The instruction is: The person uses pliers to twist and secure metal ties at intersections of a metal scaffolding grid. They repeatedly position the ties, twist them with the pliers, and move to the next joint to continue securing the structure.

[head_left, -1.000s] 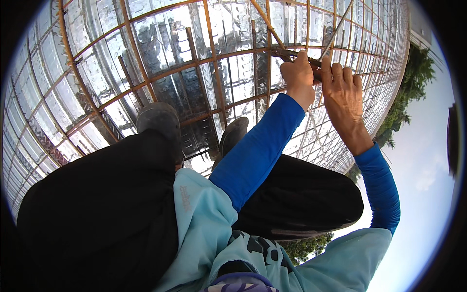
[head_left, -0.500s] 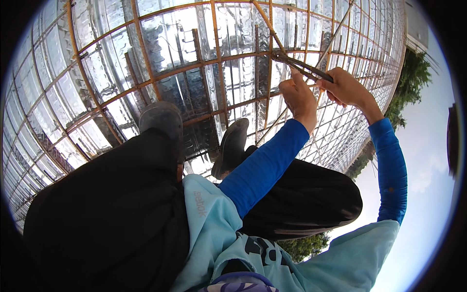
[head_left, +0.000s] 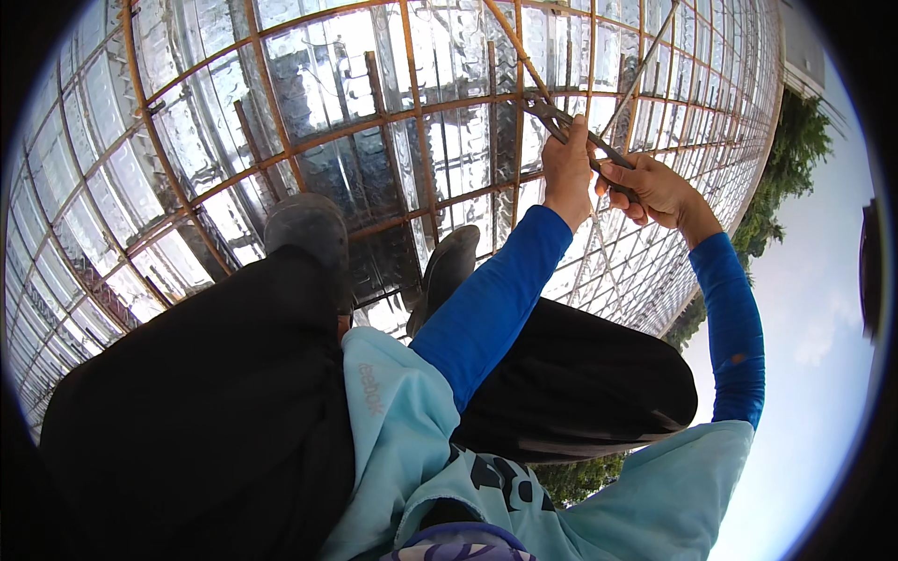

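Observation:
Dark metal pincers slant across the rebar mesh at upper right, jaws close to a crossing where a diagonal rusty bar meets the grid. My right hand is closed around the handle end. Just left of it, my left hand is closed against the pincers below the jaws, one finger laid up across a handle. Whether a tie wire is also between those left fingers is too small to tell. Both forearms wear blue sleeves.
Below the bars lie shiny, reflective ribbed panels. My dark boots rest on the mesh, knees bent. A thin pale rod runs diagonally beyond my hands. Trees and sky border the curved mesh edge at right.
The pincers have tilted more steeply, their handle end lower. My right hand has moved down with it; my left hand has shifted slightly left and up, its finger now over the handle.

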